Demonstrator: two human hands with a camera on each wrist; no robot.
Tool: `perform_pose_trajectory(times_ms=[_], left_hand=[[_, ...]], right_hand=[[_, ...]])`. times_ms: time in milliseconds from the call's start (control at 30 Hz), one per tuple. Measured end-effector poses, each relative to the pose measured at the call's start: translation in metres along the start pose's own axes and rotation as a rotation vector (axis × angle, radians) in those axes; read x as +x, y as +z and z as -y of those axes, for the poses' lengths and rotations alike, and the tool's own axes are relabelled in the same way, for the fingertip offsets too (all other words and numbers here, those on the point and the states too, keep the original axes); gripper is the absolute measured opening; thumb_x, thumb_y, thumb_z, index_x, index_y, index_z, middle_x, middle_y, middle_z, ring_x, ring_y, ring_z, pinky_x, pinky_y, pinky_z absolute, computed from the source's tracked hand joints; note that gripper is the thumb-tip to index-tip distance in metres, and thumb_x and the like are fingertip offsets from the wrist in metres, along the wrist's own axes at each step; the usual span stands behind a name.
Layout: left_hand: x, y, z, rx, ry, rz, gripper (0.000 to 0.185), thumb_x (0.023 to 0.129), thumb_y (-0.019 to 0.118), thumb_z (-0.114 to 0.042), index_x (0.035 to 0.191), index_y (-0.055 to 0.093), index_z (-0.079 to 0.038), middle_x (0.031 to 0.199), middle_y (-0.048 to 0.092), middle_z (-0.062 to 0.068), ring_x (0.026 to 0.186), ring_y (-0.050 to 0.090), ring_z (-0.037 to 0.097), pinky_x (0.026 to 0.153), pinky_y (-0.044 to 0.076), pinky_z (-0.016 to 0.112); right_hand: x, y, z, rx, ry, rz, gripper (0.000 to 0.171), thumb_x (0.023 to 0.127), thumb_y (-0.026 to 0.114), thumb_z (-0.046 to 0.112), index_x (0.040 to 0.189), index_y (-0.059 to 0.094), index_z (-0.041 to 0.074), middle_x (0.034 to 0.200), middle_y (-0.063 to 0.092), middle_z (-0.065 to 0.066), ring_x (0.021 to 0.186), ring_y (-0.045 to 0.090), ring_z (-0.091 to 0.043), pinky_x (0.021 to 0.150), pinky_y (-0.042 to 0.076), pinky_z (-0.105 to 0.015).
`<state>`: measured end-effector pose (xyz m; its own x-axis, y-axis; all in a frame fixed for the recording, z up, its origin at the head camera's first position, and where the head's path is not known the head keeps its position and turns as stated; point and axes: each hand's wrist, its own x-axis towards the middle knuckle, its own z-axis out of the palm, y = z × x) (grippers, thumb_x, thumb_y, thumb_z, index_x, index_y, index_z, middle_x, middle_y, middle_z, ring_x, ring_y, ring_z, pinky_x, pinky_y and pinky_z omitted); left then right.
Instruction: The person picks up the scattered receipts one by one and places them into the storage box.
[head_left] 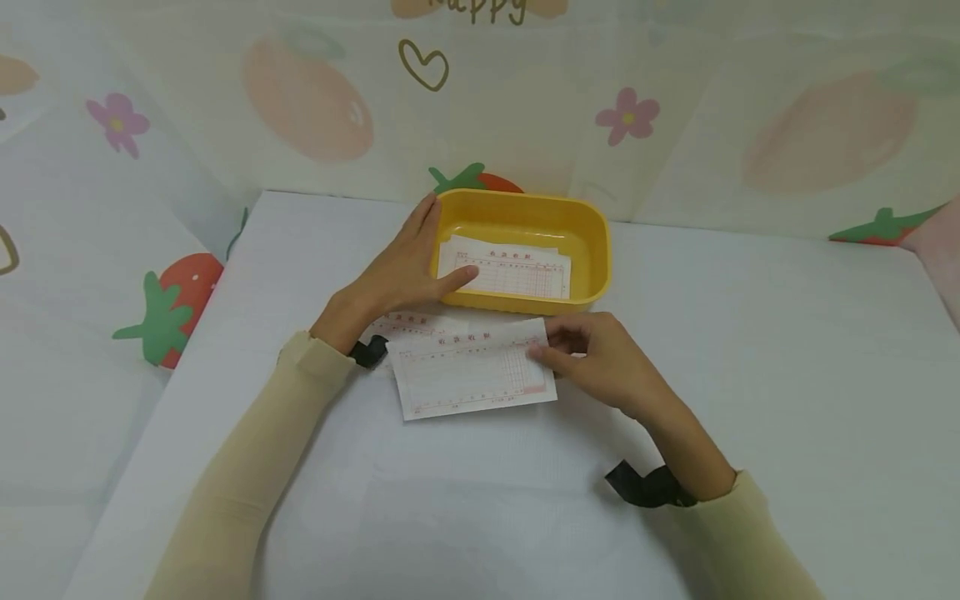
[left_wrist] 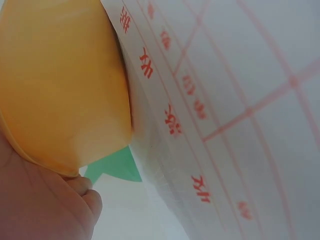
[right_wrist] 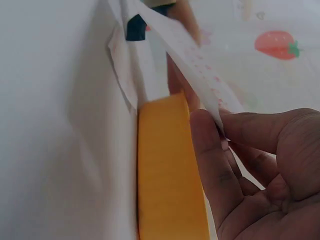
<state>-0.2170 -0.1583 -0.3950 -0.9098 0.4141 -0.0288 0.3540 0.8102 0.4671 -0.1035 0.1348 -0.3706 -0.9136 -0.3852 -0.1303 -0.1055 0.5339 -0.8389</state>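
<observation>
A yellow plastic basin [head_left: 595, 287] stands near the table's back edge with several printed receipt slips [head_left: 513, 271] inside. My left hand [head_left: 401, 267] holds its left end, the fingers along the outer side and the thumb reaching over the front rim. In the left wrist view the fingertips [left_wrist: 90, 197] curl at the basin's rim. My right hand [head_left: 600, 358] pinches the right edge of a receipt slip [head_left: 472, 379] between thumb and fingers, just in front of the basin. The right wrist view shows this slip [right_wrist: 187, 60] tilted and raised off the table.
Another receipt slip [head_left: 408, 321] lies on the white table [head_left: 465, 517] under the left wrist, partly hidden by the held one. Dark straps [head_left: 648, 486] hang at both wrists. Behind the table rises a cloth [head_left: 517, 108] printed with strawberries and flowers.
</observation>
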Motion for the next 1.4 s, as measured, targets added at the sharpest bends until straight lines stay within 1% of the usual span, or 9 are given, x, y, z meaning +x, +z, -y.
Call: perform_pose_trajectory(times_ms=[100,300,467,600,767,833,933,1067,1400], left_hand=[[0.0,0.0,0.0,0.0,0.002,-0.004,0.117,0.096,0.054,-0.071,0.169,-0.011,-0.007,0.18,-0.013,0.011,0.169,0.003,0.032,0.136,0.019,0.051],[0.0,0.002,0.002,-0.028,0.021,-0.027,0.118,0.095,0.056,-0.071,0.17,-0.01,-0.009,0.18,-0.01,0.011,0.168,0.008,0.033,0.135,0.022,0.052],[0.0,0.003,0.005,-0.069,0.044,-0.047,0.117,0.094,0.061,-0.071,0.171,-0.006,-0.014,0.181,-0.007,0.008,0.168,0.008,0.031,0.135,0.023,0.054],[0.0,0.002,0.006,-0.045,0.032,-0.052,0.117,0.092,0.066,-0.062,0.171,-0.002,-0.009,0.18,-0.005,0.011,0.168,0.006,0.031,0.136,0.021,0.052],[0.001,0.002,0.005,-0.01,0.006,-0.031,0.109,0.094,0.059,-0.048,0.17,-0.006,-0.004,0.18,-0.008,0.013,0.168,0.007,0.031,0.136,0.021,0.049],[0.0,0.001,0.004,-0.001,0.004,-0.028,0.108,0.095,0.057,-0.05,0.17,-0.007,-0.004,0.18,-0.009,0.013,0.168,0.007,0.031,0.136,0.02,0.048],[0.0,0.001,0.003,0.005,-0.004,-0.026,0.112,0.097,0.055,-0.062,0.169,-0.009,-0.005,0.18,-0.011,0.012,0.169,0.006,0.031,0.137,0.019,0.048],[0.0,0.001,0.002,0.004,-0.01,-0.023,0.117,0.096,0.054,-0.071,0.169,-0.011,-0.007,0.18,-0.013,0.01,0.169,0.005,0.032,0.136,0.019,0.05],[0.0,0.001,0.0,-0.029,-0.006,-0.013,0.118,0.095,0.056,-0.072,0.17,-0.011,-0.009,0.18,-0.013,0.008,0.169,0.005,0.031,0.137,0.018,0.05]], right_hand=[[0.0,-0.009,-0.002,0.051,0.046,-0.022,0.026,0.098,0.077,0.02,0.118,0.076,0.004,0.109,0.078,-0.013,0.094,0.075,-0.023,0.078,0.064,-0.027],[0.0,-0.026,-0.006,0.182,0.071,-0.056,0.026,0.1,0.074,0.018,0.119,0.073,0.0,0.118,0.077,-0.019,0.092,0.077,-0.019,0.083,0.066,-0.029],[0.002,-0.035,-0.008,0.196,0.063,-0.11,0.027,0.102,0.071,0.019,0.12,0.071,-0.001,0.12,0.074,-0.02,0.091,0.076,-0.015,0.083,0.066,-0.026],[0.004,-0.041,-0.01,0.219,0.054,-0.159,0.03,0.102,0.071,0.022,0.121,0.07,-0.002,0.122,0.072,-0.018,0.091,0.075,-0.012,0.084,0.065,-0.025],[0.009,-0.053,-0.014,0.228,0.087,-0.257,0.038,0.102,0.072,0.028,0.125,0.068,-0.001,0.121,0.071,-0.011,0.092,0.074,-0.008,0.084,0.064,-0.021],[0.014,-0.06,-0.016,0.227,0.104,-0.296,0.041,0.102,0.072,0.031,0.128,0.067,0.0,0.12,0.07,-0.007,0.093,0.073,-0.007,0.084,0.063,-0.019],[0.022,-0.069,-0.017,0.224,0.12,-0.341,0.043,0.103,0.071,0.032,0.131,0.065,0.001,0.121,0.067,-0.004,0.095,0.072,-0.007,0.084,0.063,-0.018],[0.033,-0.08,-0.019,0.215,0.132,-0.365,0.042,0.103,0.07,0.03,0.134,0.065,0.002,0.12,0.064,-0.001,0.095,0.071,-0.006,0.083,0.063,-0.017],[0.051,-0.087,-0.019,0.204,0.143,-0.377,0.041,0.103,0.07,0.029,0.132,0.066,0.002,0.115,0.065,-0.001,0.093,0.07,-0.006,0.083,0.062,-0.016]])
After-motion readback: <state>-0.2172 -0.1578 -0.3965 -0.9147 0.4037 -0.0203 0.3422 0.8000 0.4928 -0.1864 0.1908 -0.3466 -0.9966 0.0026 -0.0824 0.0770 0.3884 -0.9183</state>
